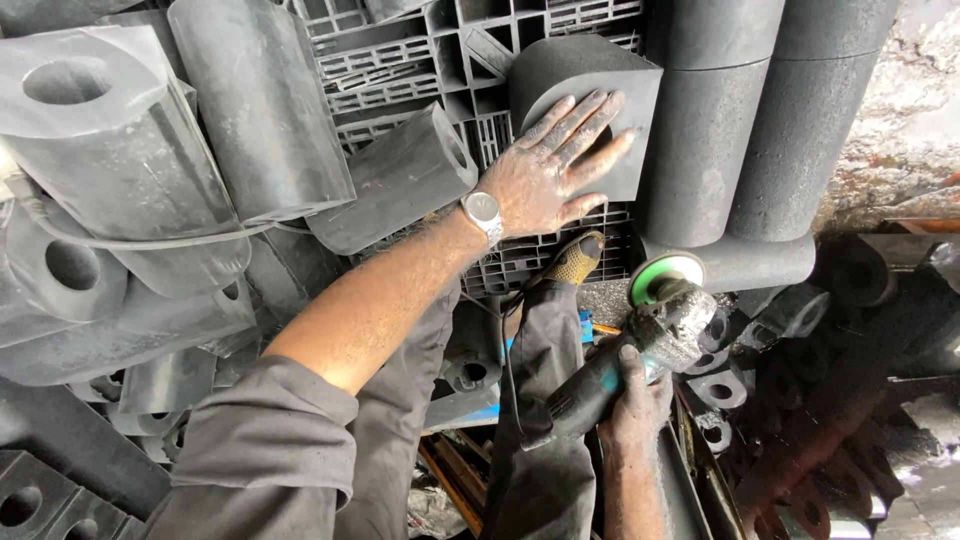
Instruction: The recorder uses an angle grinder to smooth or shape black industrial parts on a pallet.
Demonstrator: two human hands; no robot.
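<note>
Grinder (620,365), one, sits clenched in the right hand (632,400), its disc (665,275) against a dark rod (740,262). Left hand (550,170) lies flat and spread on one half-round block (590,90). Three tall cylinders (700,130) stand beside it on a black plastic pallet (420,60); gritty workshop floor (900,120) around.

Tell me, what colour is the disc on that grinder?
Green-rimmed with a pale face, on the angle grinder; seen in the head view.

Matt, dark grey rubber-like half-round block (590,95) under a soot-smeared left hand (550,170); polished silver metal wristwatch (484,212); dust-caked angle grinder (640,350) with glossy green disc.
</note>
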